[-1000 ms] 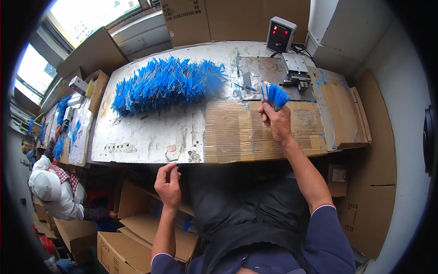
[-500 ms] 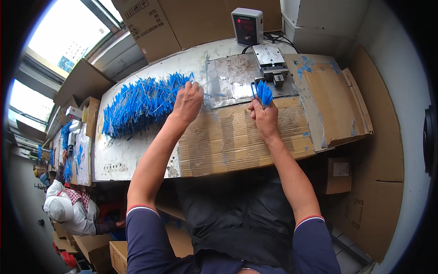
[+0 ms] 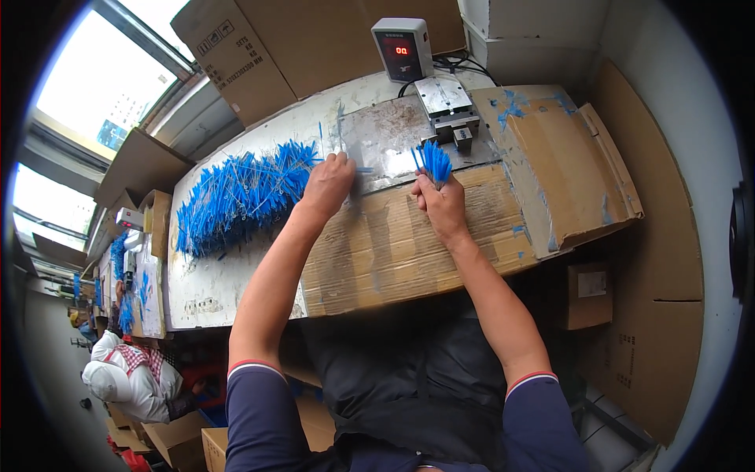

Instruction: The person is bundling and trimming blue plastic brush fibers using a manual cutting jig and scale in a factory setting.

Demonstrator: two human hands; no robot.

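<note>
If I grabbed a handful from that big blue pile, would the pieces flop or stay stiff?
Probably bendy yet springy: the bundle in the right hand fans upright. Likely very light, being so thin. The blue pile lies crisscrossed, so strands may tangle.

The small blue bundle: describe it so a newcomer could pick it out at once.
Find the workbench, then its grey metal plate. At the plate's right edge, the right hand grips a small upright bundle of blue strips. Unlike the big pile lying left, it is held fanned.

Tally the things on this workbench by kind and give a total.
Pile of blue strips: 1
Bunch of blue strips in the right hand: 1
Counter box with red display: 1
Metal fixture: 1
Total: 4
</note>
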